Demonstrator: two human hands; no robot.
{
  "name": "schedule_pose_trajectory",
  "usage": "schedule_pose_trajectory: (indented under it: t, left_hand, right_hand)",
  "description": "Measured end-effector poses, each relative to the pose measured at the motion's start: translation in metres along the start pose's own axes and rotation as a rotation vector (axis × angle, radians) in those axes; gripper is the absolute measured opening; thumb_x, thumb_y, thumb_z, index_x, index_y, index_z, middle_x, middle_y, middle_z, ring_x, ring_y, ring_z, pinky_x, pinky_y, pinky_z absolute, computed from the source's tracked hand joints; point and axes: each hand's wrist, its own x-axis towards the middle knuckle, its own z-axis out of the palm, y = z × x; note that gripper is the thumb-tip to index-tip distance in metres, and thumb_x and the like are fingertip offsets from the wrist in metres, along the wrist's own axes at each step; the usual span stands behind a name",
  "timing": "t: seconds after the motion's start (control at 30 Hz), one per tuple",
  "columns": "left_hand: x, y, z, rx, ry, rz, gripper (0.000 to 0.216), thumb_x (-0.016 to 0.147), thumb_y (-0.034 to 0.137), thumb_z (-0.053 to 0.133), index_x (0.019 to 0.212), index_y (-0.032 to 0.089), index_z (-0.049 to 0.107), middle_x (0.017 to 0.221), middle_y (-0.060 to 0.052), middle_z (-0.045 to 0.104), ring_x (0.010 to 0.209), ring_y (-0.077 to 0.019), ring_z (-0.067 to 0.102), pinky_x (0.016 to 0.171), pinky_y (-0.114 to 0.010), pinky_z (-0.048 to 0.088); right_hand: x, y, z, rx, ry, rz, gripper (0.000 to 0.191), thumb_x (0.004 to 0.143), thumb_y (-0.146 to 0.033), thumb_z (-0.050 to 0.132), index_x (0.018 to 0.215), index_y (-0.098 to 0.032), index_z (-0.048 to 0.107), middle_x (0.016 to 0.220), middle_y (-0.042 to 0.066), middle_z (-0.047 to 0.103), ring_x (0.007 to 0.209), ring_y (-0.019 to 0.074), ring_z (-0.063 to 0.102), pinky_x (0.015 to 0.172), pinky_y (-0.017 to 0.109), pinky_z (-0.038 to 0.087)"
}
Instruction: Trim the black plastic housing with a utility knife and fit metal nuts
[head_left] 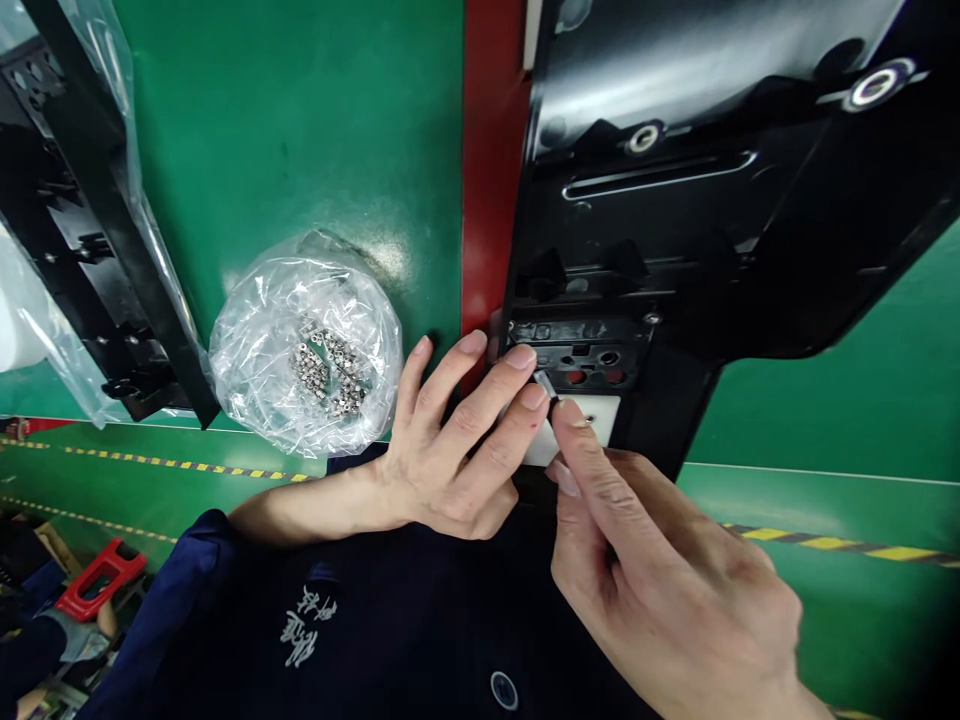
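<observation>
My right hand (652,570) pinches a thin tool with a metallic shaft (545,384) and a dark lower part between thumb and forefinger; its far end is hidden in the hand. The shaft points at the near end of a large black plastic panel (622,220), among small holes and recesses. My left hand (465,430) lies with fingers stretched out at the panel's left corner, the fingertips beside the shaft. Its thumb is mostly hidden. Under the panel's near end shows a white block (604,415). Whether anything small sits under the left fingertips is hidden.
Left of my hands, a clear plastic bag (240,350) holds many small metal nuts or inserts (330,370). A similar black part (142,230) lies in plastic wrap at the far left. A red strip (491,150) crosses the green table (300,110). Beyond the near edge, a red stool (101,580) stands near another person.
</observation>
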Motion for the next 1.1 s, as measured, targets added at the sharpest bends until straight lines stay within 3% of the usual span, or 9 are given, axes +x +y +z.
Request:
schedule_pose_trajectory:
  t: [0.17,0.27,0.57,0.7,0.9,1.1]
  left_hand:
    - [-0.001,0.000,0.000,-0.012,-0.016,0.006,0.040,0.077,0.016,0.037,0.108,0.004,0.059,0.115,-0.021,0.063,0.128,-0.0337,0.046,0.106,-0.055,0.039]
    - [-0.001,0.001,0.001,-0.007,-0.005,0.002,0.039,0.077,0.016,0.036,0.106,0.005,0.059,0.114,-0.020,0.063,0.128,-0.0328,0.047,0.106,-0.054,0.039]
    - [0.000,0.002,0.003,0.008,0.044,-0.016,0.038,0.074,0.013,0.038,0.102,0.004,0.060,0.108,-0.020,0.065,0.124,-0.0315,0.050,0.105,-0.052,0.041]
    - [0.001,0.002,0.003,0.012,0.043,-0.011,0.039,0.074,0.013,0.037,0.102,0.003,0.061,0.108,-0.020,0.066,0.124,-0.0319,0.051,0.104,-0.052,0.042]
    - [0.002,0.002,0.003,0.001,0.050,-0.006,0.038,0.073,0.013,0.039,0.103,0.003,0.060,0.108,-0.018,0.065,0.121,-0.0320,0.052,0.105,-0.052,0.041]
    - [0.001,0.000,0.002,-0.012,0.014,-0.001,0.039,0.074,0.014,0.039,0.105,0.002,0.059,0.111,-0.019,0.063,0.122,-0.0336,0.050,0.104,-0.054,0.040]
  right_hand:
    - [0.004,0.004,0.002,-0.188,0.109,-0.267,0.060,0.090,-0.003,0.053,0.147,-0.015,0.037,0.078,0.002,0.058,0.077,0.0065,0.056,0.070,0.014,0.044]
    - [0.007,0.007,0.002,-0.264,0.139,-0.335,0.061,0.087,0.000,0.057,0.145,-0.009,0.039,0.079,0.002,0.059,0.079,0.0072,0.056,0.073,0.016,0.044]
    - [0.009,0.011,0.002,-0.274,0.152,-0.368,0.037,0.084,0.002,0.058,0.121,-0.005,0.057,0.083,0.003,0.062,0.086,0.0088,0.058,0.081,0.018,0.044]
    - [0.006,0.013,0.006,-0.297,0.154,-0.366,0.049,0.084,0.000,0.059,0.132,-0.005,0.051,0.085,0.003,0.062,0.087,0.0096,0.057,0.080,0.019,0.044]
    - [0.006,0.014,0.011,-0.214,0.156,-0.324,0.066,0.091,-0.001,0.048,0.152,-0.016,0.026,0.086,0.002,0.058,0.072,0.0082,0.047,0.069,0.020,0.037]
    - [0.008,0.013,0.010,-0.220,0.141,-0.318,0.065,0.090,0.000,0.051,0.150,-0.014,0.031,0.085,0.002,0.057,0.074,0.0084,0.046,0.071,0.019,0.036]
